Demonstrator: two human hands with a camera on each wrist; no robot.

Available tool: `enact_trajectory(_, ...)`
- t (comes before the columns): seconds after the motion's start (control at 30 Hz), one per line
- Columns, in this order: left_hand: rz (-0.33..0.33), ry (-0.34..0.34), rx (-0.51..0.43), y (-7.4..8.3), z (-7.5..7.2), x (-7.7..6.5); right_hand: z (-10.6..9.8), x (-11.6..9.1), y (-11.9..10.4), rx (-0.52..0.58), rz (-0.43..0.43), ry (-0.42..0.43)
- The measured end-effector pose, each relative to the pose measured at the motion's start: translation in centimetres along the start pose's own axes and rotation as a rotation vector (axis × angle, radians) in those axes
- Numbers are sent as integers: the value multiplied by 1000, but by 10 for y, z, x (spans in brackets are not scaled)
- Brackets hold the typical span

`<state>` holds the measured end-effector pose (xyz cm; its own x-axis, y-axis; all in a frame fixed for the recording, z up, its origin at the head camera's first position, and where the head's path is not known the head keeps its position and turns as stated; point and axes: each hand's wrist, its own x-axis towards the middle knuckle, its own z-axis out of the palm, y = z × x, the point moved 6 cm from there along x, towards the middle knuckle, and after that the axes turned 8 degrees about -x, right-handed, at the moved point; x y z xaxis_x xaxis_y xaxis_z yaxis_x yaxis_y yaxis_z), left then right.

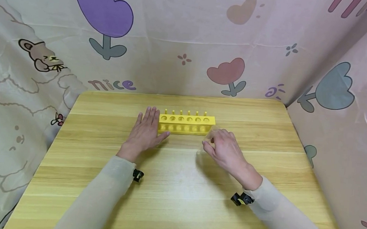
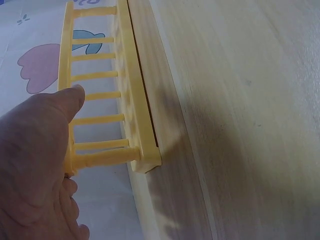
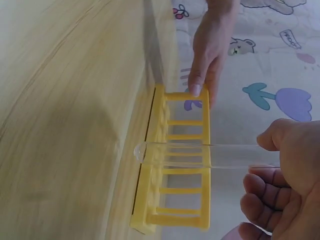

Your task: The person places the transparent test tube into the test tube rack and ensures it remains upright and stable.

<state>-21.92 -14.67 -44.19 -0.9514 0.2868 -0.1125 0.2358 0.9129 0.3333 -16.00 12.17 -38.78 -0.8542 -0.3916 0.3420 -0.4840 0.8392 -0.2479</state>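
Observation:
A yellow test tube rack [image 1: 187, 119], with a row of round holes and upright pegs behind them, stands on the table. My left hand [image 1: 144, 131] lies with straight fingers along its left end, the thumb [image 2: 75, 100] across the front. Just off the rack's right front, my right hand [image 1: 227, 148] pinches a clear test tube [image 3: 230, 156] near one end between thumb and fingers. The tube's rounded end points down towards the table, tilted, and is apart from the rack in the head view. No tube shows in the rack's holes.
The wooden table [image 1: 178, 198] reaches back to a patterned cloth [image 1: 163, 39], which also hangs at both sides. Each wrist carries a small black camera, such as the right wrist camera [image 1: 242, 198].

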Motion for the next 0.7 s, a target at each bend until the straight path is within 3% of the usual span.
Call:
enact_trajectory(0.17,-1,1,-9,0,0,0,0,-2,-1,-39,-64,61)
enact_trajectory(0.4,3,2,-12,1,0,1,-6,1,-1,-63,-115,85)
enact_trajectory(0.53,4,3,-12,1,-1,0,-22,13,2,-71,-129,107)
enact_trajectory(0.7,0,-11,-15,1,-1,-1,-48,38,8,-65,-85,150)
